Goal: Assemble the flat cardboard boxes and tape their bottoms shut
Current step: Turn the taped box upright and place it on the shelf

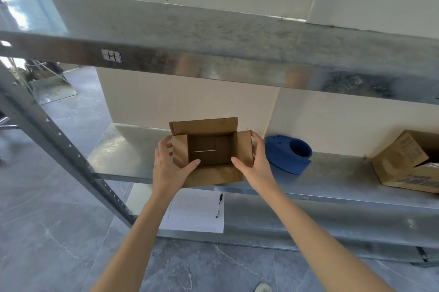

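At the front edge of the middle shelf (332, 173), we hold a box (213, 175) upright, its top flaps open. Our left hand (169, 168) grips the left end, thumb hooked over the near rim, fingers behind the side flap; our right hand (255, 166) grips the right end the same way. A blue tape dispenser (287, 154) sits just beside the box, on its right. A second box (408, 163) lies tilted near the shelf's right end. On the lower shelf (308, 220), near its left end, lies a sheet (194, 213) with a pen (219, 205) on it.
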### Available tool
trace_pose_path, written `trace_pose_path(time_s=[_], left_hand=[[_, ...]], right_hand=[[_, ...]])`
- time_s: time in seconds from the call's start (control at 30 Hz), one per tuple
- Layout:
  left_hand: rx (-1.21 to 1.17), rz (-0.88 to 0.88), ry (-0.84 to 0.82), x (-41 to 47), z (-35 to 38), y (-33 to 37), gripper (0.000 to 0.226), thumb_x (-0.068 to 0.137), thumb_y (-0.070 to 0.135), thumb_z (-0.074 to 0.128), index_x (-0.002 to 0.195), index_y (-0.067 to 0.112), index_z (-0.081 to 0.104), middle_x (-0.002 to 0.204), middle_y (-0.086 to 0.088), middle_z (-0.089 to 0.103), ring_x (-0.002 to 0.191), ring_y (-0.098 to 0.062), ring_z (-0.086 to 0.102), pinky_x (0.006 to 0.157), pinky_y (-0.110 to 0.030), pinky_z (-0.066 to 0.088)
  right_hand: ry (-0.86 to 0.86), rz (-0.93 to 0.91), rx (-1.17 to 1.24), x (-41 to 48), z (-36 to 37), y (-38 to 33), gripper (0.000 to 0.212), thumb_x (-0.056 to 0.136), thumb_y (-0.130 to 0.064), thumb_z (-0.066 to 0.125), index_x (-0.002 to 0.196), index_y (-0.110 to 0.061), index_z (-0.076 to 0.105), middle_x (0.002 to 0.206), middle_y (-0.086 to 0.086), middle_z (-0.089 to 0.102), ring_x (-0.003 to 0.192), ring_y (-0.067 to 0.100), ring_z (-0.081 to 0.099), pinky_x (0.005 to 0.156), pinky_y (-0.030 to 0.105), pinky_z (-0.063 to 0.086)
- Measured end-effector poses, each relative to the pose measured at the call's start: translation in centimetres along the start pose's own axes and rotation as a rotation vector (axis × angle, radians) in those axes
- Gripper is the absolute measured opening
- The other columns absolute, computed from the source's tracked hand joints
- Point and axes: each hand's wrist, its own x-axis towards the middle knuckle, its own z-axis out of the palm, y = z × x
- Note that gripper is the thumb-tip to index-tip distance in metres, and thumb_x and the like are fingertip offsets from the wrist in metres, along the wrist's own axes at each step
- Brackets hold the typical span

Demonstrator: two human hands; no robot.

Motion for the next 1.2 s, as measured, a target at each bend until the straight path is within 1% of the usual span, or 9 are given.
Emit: trace_pose_path(time_s=[0.13, 0.27, 0.43, 0.5, 0.57, 0.7, 0.83, 1.0, 1.2], left_hand=[[-0.004, 0.044, 0.038, -0.1, 0.0, -0.3, 0.069, 0.085, 0.016, 0.073, 0.136, 0.038, 0.032, 0.124, 0.011, 0.05, 0.111, -0.014, 0.054, 0.089, -0.034, 0.05], [-0.078, 0.064, -0.051, 0.0, -1.8, -0.5, 0.057, 0.096, 0.004, 0.05, 0.139, 0.039, 0.036, 0.119, 0.005, 0.057, 0.112, -0.016, 0.055, 0.091, -0.037, 0.052], [-0.091, 0.083, -0.196, 0.3, -3.2, -0.4, 0.064, 0.098, -0.002, 0.042, 0.147, 0.037, 0.028, 0.116, 0.015, 0.056, 0.119, -0.015, 0.049, 0.094, -0.027, 0.042], [-0.086, 0.134, -0.241, 0.2, -3.6, -0.4, 0.074, 0.097, -0.005, 0.041, 0.151, 0.042, 0.021, 0.137, 0.013, 0.045, 0.126, -0.01, 0.043, 0.101, -0.03, 0.04], [-0.04, 0.205, -0.275, 0.3, -3.9, -0.5, 0.079, 0.095, -0.005, 0.042, 0.144, 0.054, 0.024, 0.14, 0.03, 0.035, 0.125, -0.002, 0.04, 0.101, -0.022, 0.04], [0.002, 0.215, -0.335, 0.4, -4.1, -1.1, 0.07, 0.089, 0.027, 0.072, 0.125, 0.068, 0.028, 0.142, 0.031, 0.028, 0.125, -0.011, 0.042, 0.082, -0.007, 0.042], [0.063, 0.297, -0.408, 0.2, -4.5, -1.9, 0.113, 0.054, 0.059, 0.089, 0.141, 0.06, 0.016, 0.157, 0.025, 0.016, 0.13, 0.003, 0.032, 0.093, -0.003, 0.035], [0.13, 0.412, -0.34, 0.1, -3.7, -2.2, 0.117, 0.06, 0.042, 0.092, 0.148, 0.041, 0.015, 0.162, 0.019, 0.006, 0.141, 0.011, 0.018, 0.104, -0.008, 0.027], [0.12, 0.47, -0.25, 0.9, -3.1, -1.7, 0.092, 0.066, 0.021, 0.09, 0.134, 0.029, 0.03, 0.162, 0.019, 0.009, 0.136, -0.003, 0.033, 0.102, -0.027, 0.041]], right_hand=[[0.004, -0.035, -0.055, 0.0, 0.0, 0.4, 0.083, 0.091, -0.014, 0.07, 0.151, -0.038, 0.018, 0.157, -0.005, 0.03, 0.143, 0.018, 0.033, 0.117, 0.041, 0.033], [-0.113, -0.012, -0.078, 0.3, -0.6, 0.5, 0.084, 0.092, -0.027, 0.07, 0.151, -0.05, 0.015, 0.16, -0.011, 0.024, 0.144, 0.014, 0.031, 0.107, 0.027, 0.034], [-0.278, -0.027, -0.163, 0.5, -0.9, 0.1, 0.103, 0.065, -0.07, 0.075, 0.142, -0.069, 0.007, 0.155, -0.028, 0.015, 0.146, 0.012, 0.026, 0.112, 0.043, 0.038], [-0.326, -0.032, -0.206, 0.7, -1.1, 0.3, 0.12, 0.054, -0.07, 0.083, 0.142, -0.07, 0.0, 0.16, -0.026, 0.008, 0.148, 0.013, 0.021, 0.116, 0.049, 0.033], [-0.381, -0.054, -0.272, 0.9, -1.5, 0.5, 0.136, 0.049, -0.06, 0.091, 0.141, -0.069, -0.009, 0.159, -0.028, 0.001, 0.15, 0.013, 0.015, 0.118, 0.05, 0.028], [-0.352, -0.102, -0.337, 1.2, -1.9, 1.0, 0.138, 0.059, -0.038, 0.093, 0.143, -0.066, -0.013, 0.146, -0.046, 0.0, 0.142, 0.004, 0.021, 0.114, 0.037, 0.036], [-0.272, -0.17, -0.249, 1.5, -1.9, 1.3, 0.121, 0.071, -0.03, 0.089, 0.146, -0.063, 0.0, 0.139, -0.056, 0.006, 0.135, 0.002, 0.029, 0.091, 0.001, 0.037], [-0.2, -0.171, -0.231, 1.8, -1.9, 1.2, 0.104, 0.074, -0.032, 0.087, 0.144, -0.059, 0.016, 0.157, -0.02, 0.022, 0.126, 0.003, 0.038, 0.091, 0.014, 0.045], [-0.218, -0.207, -0.353, 2.4, -2.0, 0.6, 0.108, 0.069, -0.032, 0.09, 0.148, -0.043, 0.017, 0.162, -0.025, 0.006, 0.129, -0.001, 0.032, 0.102, 0.026, 0.046]])
